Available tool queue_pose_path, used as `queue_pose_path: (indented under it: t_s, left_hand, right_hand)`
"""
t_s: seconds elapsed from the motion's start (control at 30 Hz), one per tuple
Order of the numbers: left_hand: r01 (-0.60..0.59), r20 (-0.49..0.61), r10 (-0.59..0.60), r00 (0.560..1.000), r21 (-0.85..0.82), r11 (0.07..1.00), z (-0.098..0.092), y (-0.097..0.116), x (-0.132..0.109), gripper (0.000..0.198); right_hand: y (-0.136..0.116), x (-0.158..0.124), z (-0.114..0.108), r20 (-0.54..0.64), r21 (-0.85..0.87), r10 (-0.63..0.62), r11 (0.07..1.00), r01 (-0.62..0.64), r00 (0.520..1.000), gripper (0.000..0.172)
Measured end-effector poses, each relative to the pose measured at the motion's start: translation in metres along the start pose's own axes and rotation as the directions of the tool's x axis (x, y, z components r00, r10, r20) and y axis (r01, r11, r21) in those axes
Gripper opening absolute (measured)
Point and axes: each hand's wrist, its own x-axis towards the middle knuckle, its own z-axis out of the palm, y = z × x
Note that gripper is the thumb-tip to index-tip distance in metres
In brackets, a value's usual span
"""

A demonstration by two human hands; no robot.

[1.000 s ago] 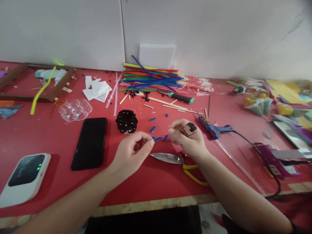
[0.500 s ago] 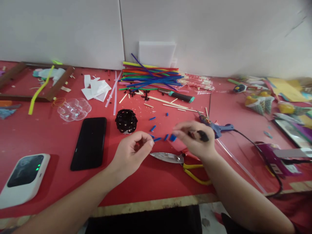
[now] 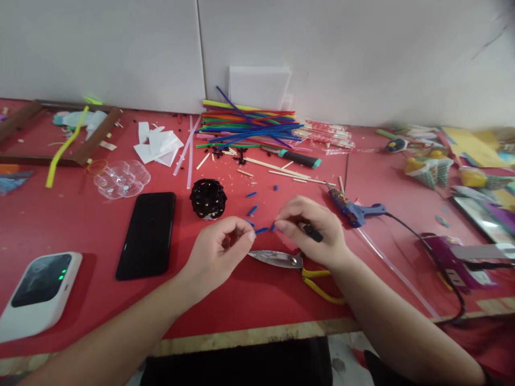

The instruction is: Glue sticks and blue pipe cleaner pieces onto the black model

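My left hand (image 3: 219, 251) hovers over the red table (image 3: 80, 225) with its fingers curled in a pinch; what it holds is too small to name. My right hand (image 3: 311, 229) reaches down with fingertips pressed together on the short blue straw pieces (image 3: 261, 230) lying between both hands. A black ring sits on one of its fingers. Pliers with yellow handles (image 3: 298, 265) lie just below the hands. A small black woven ball (image 3: 208, 199) stands a little beyond the left hand.
A black phone (image 3: 147, 234) and a white device (image 3: 38, 295) lie at the left. Coloured straws (image 3: 247, 126) are piled at the back, wooden sticks (image 3: 277, 170) beside them. A blue glue gun (image 3: 354, 210) with its cord lies to the right, craft clutter beyond.
My right hand swung right and lifted, then came back left and down onto the blue straw pieces. My left hand stayed in place, still pinched.
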Motion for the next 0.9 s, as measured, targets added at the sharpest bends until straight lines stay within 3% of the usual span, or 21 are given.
queue_pose_path:
  t_s: [0.07,0.23,0.4,0.57,0.73,0.9]
  left_hand:
    - [0.003,-0.005,-0.003,1.0,0.016,1.0,-0.0003,-0.0007,-0.0005,0.017]
    - [-0.011,0.002,0.01,1.0,0.069,0.998,0.0001,-0.0012,-0.0034,0.016]
    - [-0.004,-0.015,0.005,1.0,0.073,0.997,0.0001,-0.0016,-0.0027,0.016]
    - [0.017,-0.02,-0.016,1.0,0.029,0.999,0.0001,-0.0018,-0.001,0.017]
    - [0.018,0.006,-0.018,1.0,0.002,1.0,0.0012,0.0001,-0.0003,0.018]
    - [0.041,0.035,-0.04,0.999,-0.036,0.999,0.0013,0.0034,-0.0002,0.017]
  right_hand:
    - [-0.0006,0.0003,-0.002,-0.02,0.017,0.061,0.998,-0.061,0.998,0.007]
    - [-0.0033,-0.001,0.0026,0.097,0.09,0.135,0.985,-0.144,0.986,0.004]
    - [-0.0036,-0.0021,0.0041,0.084,0.053,0.26,0.963,-0.265,0.962,0.013]
    - [-0.0049,-0.0017,0.0027,0.084,0.105,0.16,0.98,-0.169,0.983,0.002]
    - [-0.0038,-0.0024,0.0044,0.061,0.087,0.05,0.995,-0.055,0.997,0.006]
    - [-0.0033,-0.0012,0.0039,0.078,0.107,0.053,0.992,-0.061,0.996,0.008]
